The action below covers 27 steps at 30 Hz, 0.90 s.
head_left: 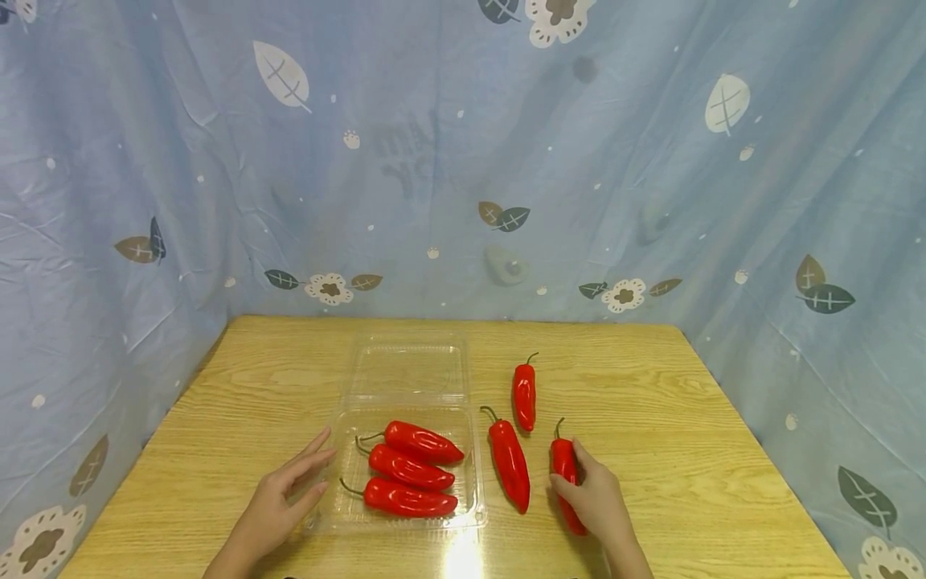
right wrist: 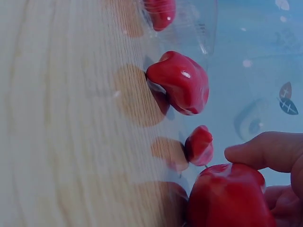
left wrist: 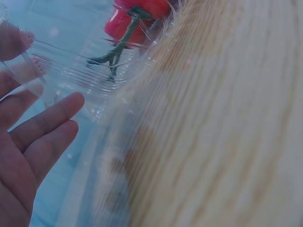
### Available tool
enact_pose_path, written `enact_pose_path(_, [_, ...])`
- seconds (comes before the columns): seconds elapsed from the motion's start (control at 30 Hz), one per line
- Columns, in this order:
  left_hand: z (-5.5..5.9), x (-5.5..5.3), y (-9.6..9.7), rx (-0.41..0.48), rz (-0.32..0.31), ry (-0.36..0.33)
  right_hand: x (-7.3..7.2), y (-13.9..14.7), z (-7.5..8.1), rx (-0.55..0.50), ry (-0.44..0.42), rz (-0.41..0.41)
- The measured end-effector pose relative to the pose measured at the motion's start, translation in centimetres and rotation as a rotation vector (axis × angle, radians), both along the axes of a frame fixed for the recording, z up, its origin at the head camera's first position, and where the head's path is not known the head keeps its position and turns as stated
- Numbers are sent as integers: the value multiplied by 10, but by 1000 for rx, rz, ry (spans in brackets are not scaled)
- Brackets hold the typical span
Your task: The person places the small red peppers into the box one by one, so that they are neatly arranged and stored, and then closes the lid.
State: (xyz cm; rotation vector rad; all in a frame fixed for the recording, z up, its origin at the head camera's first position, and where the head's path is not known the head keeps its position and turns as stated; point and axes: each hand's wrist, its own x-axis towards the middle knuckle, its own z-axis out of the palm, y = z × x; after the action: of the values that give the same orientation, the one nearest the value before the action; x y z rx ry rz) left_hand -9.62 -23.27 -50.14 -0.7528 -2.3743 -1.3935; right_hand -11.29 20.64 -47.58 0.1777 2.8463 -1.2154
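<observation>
My right hand (head_left: 599, 492) grips a red chili pepper (head_left: 563, 458) at the right of the tabletop, with the thumb on one side and fingers on the other. In the right wrist view the thumb (right wrist: 265, 150) lies against this held pepper (right wrist: 229, 198). A clear plastic clamshell box (head_left: 473, 458) stands open-lidded to the left, with three red chili peppers lying crosswise inside, their stems leftward. Beside its left wall is my left hand (head_left: 282, 492), fingers extended and holding nothing. In the left wrist view, whether the fingers (left wrist: 54, 116) touch the clear wall is hard to tell.
Two loose chili peppers lie between the box and my right hand: a longer one (head_left: 510, 462) and a smaller one (head_left: 524, 396) farther back. The box's clear lid (head_left: 410, 370) lies folded back. A blue patterned curtain (head_left: 434, 161) surrounds the wooden table (head_left: 651, 402).
</observation>
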Motion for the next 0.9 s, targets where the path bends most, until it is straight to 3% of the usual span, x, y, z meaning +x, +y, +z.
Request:
enact_pose_path(0.23, [3, 2, 1, 0, 5, -6, 2, 1, 2, -15, 23, -5])
enact_pose_path(0.67, [2, 1, 1, -22, 28, -58, -2, 5, -5, -162, 92, 3])
enact_pose_path(0.9, [1, 1, 0, 1, 16, -25, -1, 5, -1, -268, 73, 14])
